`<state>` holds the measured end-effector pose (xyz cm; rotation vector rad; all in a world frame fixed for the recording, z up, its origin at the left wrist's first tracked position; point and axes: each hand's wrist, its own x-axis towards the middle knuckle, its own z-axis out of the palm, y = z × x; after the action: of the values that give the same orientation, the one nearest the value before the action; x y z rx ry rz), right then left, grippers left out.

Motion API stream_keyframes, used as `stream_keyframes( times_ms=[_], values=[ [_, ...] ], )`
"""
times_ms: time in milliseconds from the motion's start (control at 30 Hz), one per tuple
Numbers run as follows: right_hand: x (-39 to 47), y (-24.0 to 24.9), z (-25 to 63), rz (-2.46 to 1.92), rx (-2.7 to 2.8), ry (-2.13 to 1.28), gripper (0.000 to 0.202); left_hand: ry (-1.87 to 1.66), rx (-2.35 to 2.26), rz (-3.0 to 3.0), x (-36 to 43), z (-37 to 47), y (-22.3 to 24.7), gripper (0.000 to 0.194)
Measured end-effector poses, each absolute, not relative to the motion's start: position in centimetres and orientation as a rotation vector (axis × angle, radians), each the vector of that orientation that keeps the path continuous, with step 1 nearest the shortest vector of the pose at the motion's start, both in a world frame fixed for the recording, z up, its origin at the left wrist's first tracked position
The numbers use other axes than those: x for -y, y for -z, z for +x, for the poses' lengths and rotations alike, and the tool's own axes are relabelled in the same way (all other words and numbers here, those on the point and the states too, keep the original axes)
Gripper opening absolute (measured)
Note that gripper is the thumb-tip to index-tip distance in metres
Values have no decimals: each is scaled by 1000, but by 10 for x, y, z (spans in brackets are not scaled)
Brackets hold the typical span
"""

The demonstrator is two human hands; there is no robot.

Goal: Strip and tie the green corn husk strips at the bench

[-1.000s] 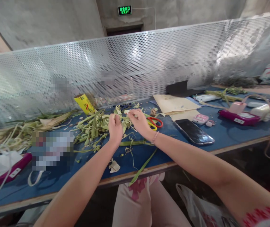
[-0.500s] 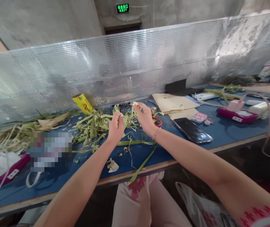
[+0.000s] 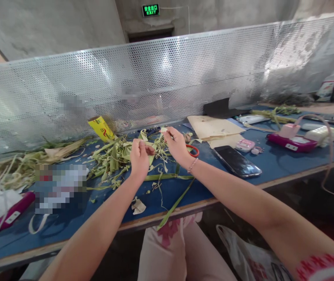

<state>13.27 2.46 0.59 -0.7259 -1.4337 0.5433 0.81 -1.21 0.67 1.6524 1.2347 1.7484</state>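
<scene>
My right hand, with a bracelet at its wrist, pinches a small pale piece of leaf between thumb and fingertips. To its left, my left hand has curled fingers; what they hold, if anything, is hidden. Both hands are over a heap of pale green leaf strips and stalks, which look like corn husk. Just beyond my right hand lies a red loop handle, probably of scissors. One long green leaf hangs over the table's front edge.
A yellow box leans behind the heap. Brown paper, a black phone, a pink case and a purple power strip lie to the right. Dried husks are at left. A perforated metal screen borders the back.
My left hand has shifted slightly left, and its fingers have changed position. My right hand still pinches the pale piece. The whole view has slid a little.
</scene>
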Motion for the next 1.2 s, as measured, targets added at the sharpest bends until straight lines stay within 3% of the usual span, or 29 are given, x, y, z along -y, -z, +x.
stream_keyframes(
  times_ms=[533, 933, 1200],
  values=[
    [-4, 1, 113, -591, 1459, -772, 16, -1923, -1218, 1127, 1, 9, -3, 21],
    [2, -5, 117, -627, 1429, -812, 18, -2018, -1193, 1155, -2, 3, -4, 29],
    [-6, -3, 116, -630, 1341, -861, 17, -1635, -1176, 1319, 5, 13, -1, 41]
  ],
)
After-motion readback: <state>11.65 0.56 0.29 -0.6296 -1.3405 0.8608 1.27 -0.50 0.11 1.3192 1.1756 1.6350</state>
